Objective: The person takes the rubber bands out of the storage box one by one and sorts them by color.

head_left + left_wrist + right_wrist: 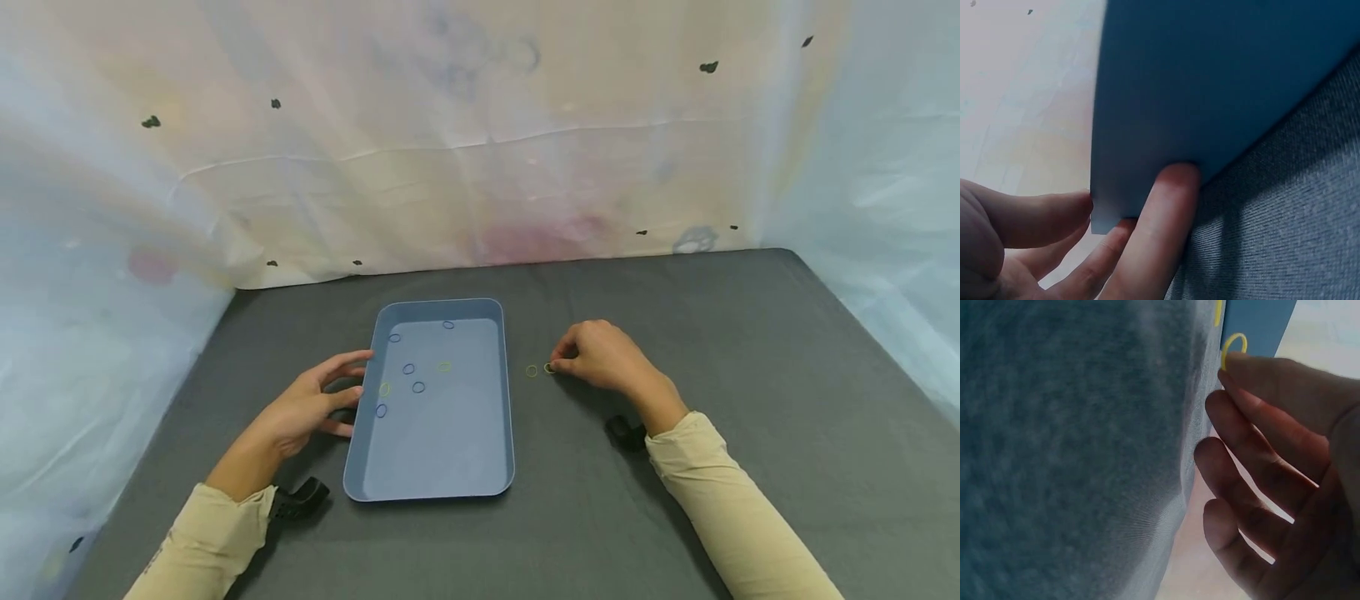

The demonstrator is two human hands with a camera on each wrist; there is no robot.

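Note:
A blue-grey tray (450, 442) lies on the grey cloth. Inside it are several thin dark-blue rubber bands (418, 387) and two yellow ones, like this yellow band (385, 389). My left hand (300, 410) rests its spread fingers against the tray's left side; up close, fingertips touch the outer wall (1172, 94) and the rim. To the right of the tray, my right hand (603, 357) pinches a yellow rubber band (1235, 347) between thumb and index finger, low over the cloth. The other fingers are loosely bent. Another yellow rubber band (532, 371) lies on the cloth just left of it.
Dark grey cloth (750, 400) covers the table around the tray. A pale, stained sheet (480, 192) hangs behind the far edge, with more sheeting at both sides. A black strap piece (300, 500) is at the left wrist and a similar black piece (625, 434) at the right.

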